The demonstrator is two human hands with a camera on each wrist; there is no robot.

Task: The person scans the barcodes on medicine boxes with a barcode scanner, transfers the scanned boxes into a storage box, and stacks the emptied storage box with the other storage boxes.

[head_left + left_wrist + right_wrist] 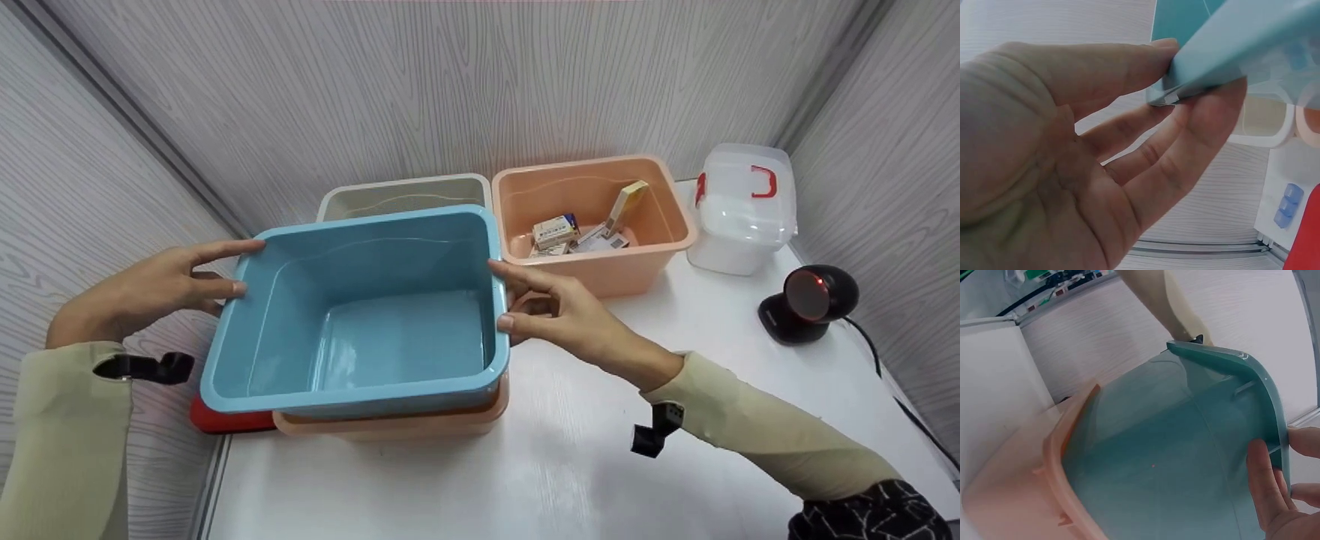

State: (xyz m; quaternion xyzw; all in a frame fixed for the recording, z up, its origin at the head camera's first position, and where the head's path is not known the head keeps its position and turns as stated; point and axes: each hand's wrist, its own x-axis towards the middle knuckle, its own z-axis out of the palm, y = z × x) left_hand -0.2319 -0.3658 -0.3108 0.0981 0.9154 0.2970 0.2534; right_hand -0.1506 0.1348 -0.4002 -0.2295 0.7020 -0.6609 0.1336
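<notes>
Tilted between both hands is an empty blue plastic bin (375, 270). My left hand (169, 281) pinches its left rim, with the thumb on one side and fingers curled under the lip in the left wrist view. At the right rim, my right hand (570, 315) grips with fingertips on the edge and other fingers behind the wall. Below it stands a peach bin (405, 429), mostly hidden in the head view. The right wrist view shows the lower part of the blue bin's outer wall (1145, 455) inside the peach rim (1053, 453).
A second peach bin (592, 274) holding several small medicine boxes stands at the back, beside a pale beige bin (405, 184). Farther right are a white lidded box (742, 202) and a black scanner (810, 300) with a cable. A red object (229, 418) lies at the left edge.
</notes>
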